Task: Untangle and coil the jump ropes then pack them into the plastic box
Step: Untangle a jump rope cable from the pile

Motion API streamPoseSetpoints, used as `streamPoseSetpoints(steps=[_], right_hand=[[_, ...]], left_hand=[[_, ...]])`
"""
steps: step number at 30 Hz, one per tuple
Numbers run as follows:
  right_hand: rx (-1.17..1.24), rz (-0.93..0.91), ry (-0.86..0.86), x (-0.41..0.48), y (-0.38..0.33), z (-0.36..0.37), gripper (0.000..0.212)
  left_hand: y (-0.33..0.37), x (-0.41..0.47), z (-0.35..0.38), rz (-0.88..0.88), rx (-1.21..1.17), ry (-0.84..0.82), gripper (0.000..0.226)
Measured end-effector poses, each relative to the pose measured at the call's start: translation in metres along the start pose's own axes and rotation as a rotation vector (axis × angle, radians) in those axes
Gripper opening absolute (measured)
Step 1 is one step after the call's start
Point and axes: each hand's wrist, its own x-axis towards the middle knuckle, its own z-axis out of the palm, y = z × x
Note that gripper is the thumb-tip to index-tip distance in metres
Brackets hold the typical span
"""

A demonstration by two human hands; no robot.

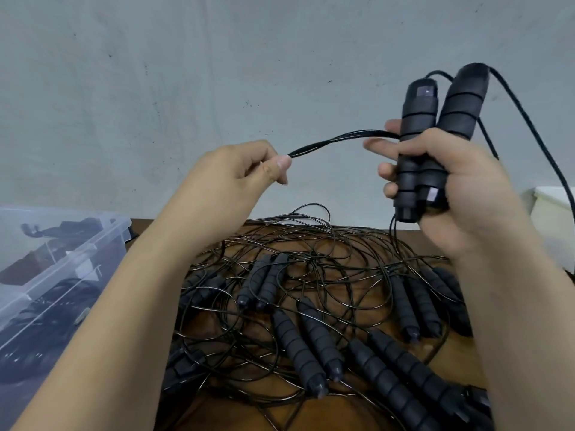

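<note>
Currently mid-coil on one rope. Right hand is wrapped around both handles, held upright and side by side, fingers curled around the front. My guess is the pair is clamped together to serve as the anchor for winding. Left hand pinches the cord between thumb and forefinger. Several strands run together from that pinch across to the handles, pulled fairly taut, probably so the loops stay even and off the mess below. Both hands are raised well above the table, which keeps this rope clear of the pile.

The pile holds many more handles, mostly in pairs, with thin cords looping over and under each other. Looks far from done. Box sits at the left, beside the table's edge, lid off.

Unclear bits:
- A cord leaves the top of the handles and runs off the right side, so its slack can't be seen.
- How many strands are in the pinch: can't count them.
- Box contents are dark shapes behind a translucent wall, likely packed ropes, not certain.
- Left arm covers the pile's left part.
- Near handles are cut by the bottom edge.
- White object at far right, can't identify.
</note>
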Motion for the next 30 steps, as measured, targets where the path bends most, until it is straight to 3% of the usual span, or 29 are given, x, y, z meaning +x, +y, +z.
streamPoseSetpoints(steps=[10,19,24,26,30], right_hand=[[-0.14,0.097,-0.26,-0.02,0.03,0.039,0.031],[-0.006,0.05,-0.046,-0.003,0.01,0.014,0.034],[0.001,0.044,-0.023,-0.001,0.009,0.007,0.034],[-0.03,0.066,-0.042,-0.002,0.01,0.008,0.035],[-0.125,0.149,-0.127,-0.006,0.012,0.012,0.034]], left_hand=[[0.01,-0.003,0.021,0.056,-0.034,-0.085,0.029],[0.002,-0.001,0.008,0.001,-0.096,-0.116,0.029],[-0.005,-0.001,0.006,-0.034,-0.018,-0.17,0.029],[-0.011,0.002,0.003,-0.067,0.074,-0.145,0.03],[-0.036,0.009,-0.011,-0.207,0.26,0.061,0.03]])
